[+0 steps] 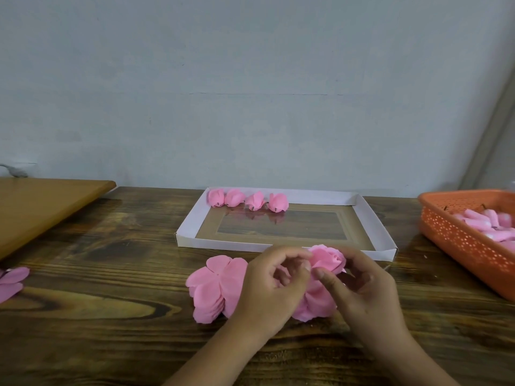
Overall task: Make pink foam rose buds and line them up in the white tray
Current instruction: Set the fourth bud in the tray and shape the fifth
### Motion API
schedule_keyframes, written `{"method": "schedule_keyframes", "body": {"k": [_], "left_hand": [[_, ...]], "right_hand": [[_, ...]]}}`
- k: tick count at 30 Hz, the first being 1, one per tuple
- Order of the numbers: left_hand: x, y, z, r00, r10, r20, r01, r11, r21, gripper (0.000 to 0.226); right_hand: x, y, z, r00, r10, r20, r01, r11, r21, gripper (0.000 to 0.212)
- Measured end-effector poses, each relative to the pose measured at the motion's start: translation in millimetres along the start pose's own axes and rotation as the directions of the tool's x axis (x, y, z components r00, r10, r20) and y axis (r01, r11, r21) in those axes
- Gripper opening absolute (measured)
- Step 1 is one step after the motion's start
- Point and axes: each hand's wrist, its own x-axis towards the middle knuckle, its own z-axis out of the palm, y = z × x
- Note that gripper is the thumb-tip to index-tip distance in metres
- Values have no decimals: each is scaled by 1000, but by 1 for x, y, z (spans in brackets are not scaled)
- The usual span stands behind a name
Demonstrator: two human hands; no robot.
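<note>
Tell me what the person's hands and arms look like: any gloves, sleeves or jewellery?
Both the left hand and the right hand are bare, with no gloves. No rings, watch or bracelets show. The forearms are uncovered as far as the picture's lower edge, with no sleeve in view. Fingernails are short and unpainted.

Both hands (pixel 320 285) around rose bud (pixel 328 259)

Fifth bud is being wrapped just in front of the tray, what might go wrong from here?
1. The half-formed bud is pinched only by the fingertips of the left hand and right hand; its petals may spring open.
2. The petal stack lies under the left wrist and could be scattered.
3. The four finished buds sit loose at the far wall of the white tray; placing the next one carelessly could knock the row.
</note>
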Motion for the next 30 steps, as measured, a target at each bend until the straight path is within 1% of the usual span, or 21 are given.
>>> {"method": "schedule_keyframes", "body": {"k": [3, 7, 11, 17, 21, 27, 30], "left_hand": [[1, -2, 1, 1000, -6, -3, 6, 998, 56, 39], [2, 0, -2, 1000, 8, -1, -8, 996, 85, 48], [2, 3, -1, 999, 39, 16, -40, 992, 121, 36], [4, 3, -1, 1000, 1, -4, 0, 991, 131, 20], [5, 2, -1, 999, 33, -10, -31, 991, 132, 22], [2, 3, 0, 994, 94, 47, -99, 988, 118, 10], [1, 1, 0, 996, 65, 66, -73, 990, 122, 14]], "right_hand": [[0, -2, -1, 1000, -6, 18, 6, 1000, -14, 29], [-2, -2, 0, 999, -5, 41, 6, 1000, -27, 31], [-3, -4, 0, 999, -13, 50, 14, 1000, -19, 34], [-2, -4, 0, 999, -26, 38, 28, 998, -52, 32], [-1, -2, 0, 1000, -16, 13, 16, 999, -51, 30], [0, -2, -1, 1000, 7, -4, -7, 1000, -31, 29], [0, -3, 0, 1000, 10, -4, -10, 1000, -23, 29]]}}
